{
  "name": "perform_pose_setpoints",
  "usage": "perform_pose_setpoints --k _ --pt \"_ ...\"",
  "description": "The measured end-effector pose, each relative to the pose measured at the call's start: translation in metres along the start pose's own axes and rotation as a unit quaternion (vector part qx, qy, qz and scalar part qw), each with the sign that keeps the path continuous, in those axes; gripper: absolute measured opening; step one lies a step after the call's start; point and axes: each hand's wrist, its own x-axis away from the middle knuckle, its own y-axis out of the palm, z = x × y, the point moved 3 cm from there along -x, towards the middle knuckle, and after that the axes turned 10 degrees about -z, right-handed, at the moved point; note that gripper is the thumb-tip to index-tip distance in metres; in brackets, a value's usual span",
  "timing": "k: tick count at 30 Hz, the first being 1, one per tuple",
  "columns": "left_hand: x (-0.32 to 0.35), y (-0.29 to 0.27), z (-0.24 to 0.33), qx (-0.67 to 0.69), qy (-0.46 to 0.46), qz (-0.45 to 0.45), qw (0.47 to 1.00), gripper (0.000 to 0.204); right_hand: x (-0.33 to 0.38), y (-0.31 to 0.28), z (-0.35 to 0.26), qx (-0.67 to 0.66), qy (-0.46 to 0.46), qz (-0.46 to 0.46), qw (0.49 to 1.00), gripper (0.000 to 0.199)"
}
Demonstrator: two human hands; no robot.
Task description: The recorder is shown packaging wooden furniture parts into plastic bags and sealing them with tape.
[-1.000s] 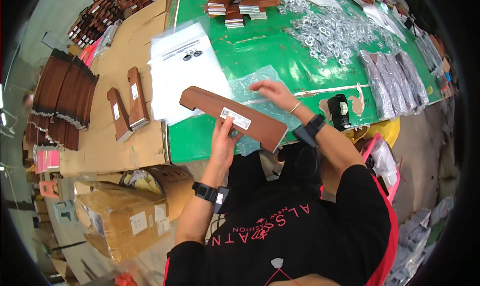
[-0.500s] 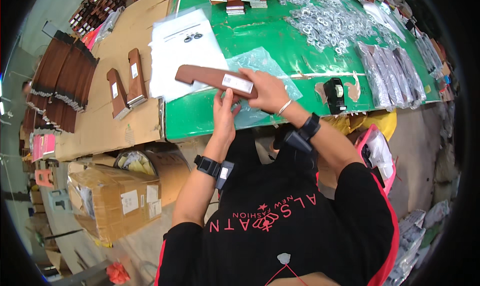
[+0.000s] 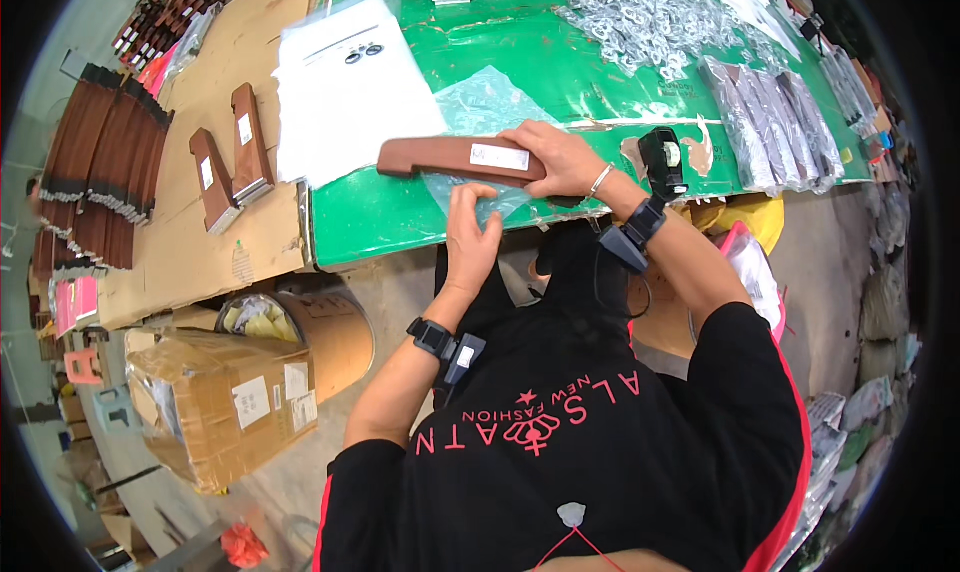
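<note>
My right hand (image 3: 558,160) grips one end of a long brown handle-shaped piece (image 3: 452,158) with a white label, held level above the green table (image 3: 400,222). Under it lies a clear plastic bag (image 3: 480,107), partly hidden by the piece. My left hand (image 3: 470,237) is at the bag's near edge by the table's front, fingers pinching the plastic just below the brown piece.
A stack of white sheets (image 3: 345,92) lies left of the bag. Two brown pieces (image 3: 230,162) stand on cardboard, with rows of more (image 3: 95,172) farther left. Metal parts (image 3: 640,17) and bagged parts (image 3: 765,117) cover the table's right. A tape dispenser (image 3: 662,160), cardboard box (image 3: 215,402) and drum (image 3: 300,327) are nearby.
The brown piece has moved toward the table and turned level over the clear bag. My left hand dropped from the piece to the bag's near edge.
</note>
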Motion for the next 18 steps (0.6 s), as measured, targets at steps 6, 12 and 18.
perform_pose_setpoints --k 6,12,18 --pt "0.011 -0.023 0.012 -0.188 0.070 -0.025 0.979 0.055 -0.008 0.008 0.008 0.001 -0.013 -0.026 1.000 0.079" --pt "0.014 -0.046 0.004 -0.237 0.106 -0.125 0.958 0.046 -0.008 0.002 0.009 -0.020 -0.017 -0.014 1.000 0.074" --pt "0.014 -0.051 0.005 -0.242 0.123 -0.138 0.953 0.036 -0.016 -0.020 0.004 -0.019 -0.029 -0.008 0.999 0.078"
